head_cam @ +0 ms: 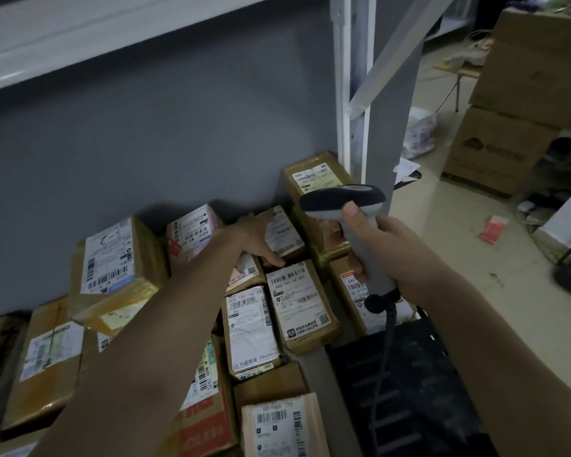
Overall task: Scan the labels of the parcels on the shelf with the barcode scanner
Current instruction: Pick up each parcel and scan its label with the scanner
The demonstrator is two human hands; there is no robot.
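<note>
- Head view: brown cardboard parcels (185, 324) packed tight on the lower shelf (314, 367), white labels mostly face up; they fill the left and centre, several stacked or tilted.
- Tall parcel (314, 179) stands at the far right against the white shelf upright (353, 127); larger taped parcel (112, 268) sits on top of others at left.
- Upper shelf board (80, 37) runs across far left; grey wall (145, 133) behind the parcels.
- Right of the upright: light floor (459, 245), stacked big cartons (515, 120) far right, a red item (493, 229) lying on the floor, dark crate-like thing (393, 374) near right below the scanner. Room is dim.
- Left hand (261, 239) reaches far over the parcels; its forearm covers part of the middle stack. Grip grasping the small labelled parcel (282, 234) at the back, thumb at its near edge, fingers hidden behind.
- Right hand (386, 255) grip clenched round the handle of the barcode scanner (353, 219), held upright above the right-side parcels, dark head pointing left toward the held parcel, thumb up near the head.
- Black cable (381, 341) drops from the handle base.
</note>
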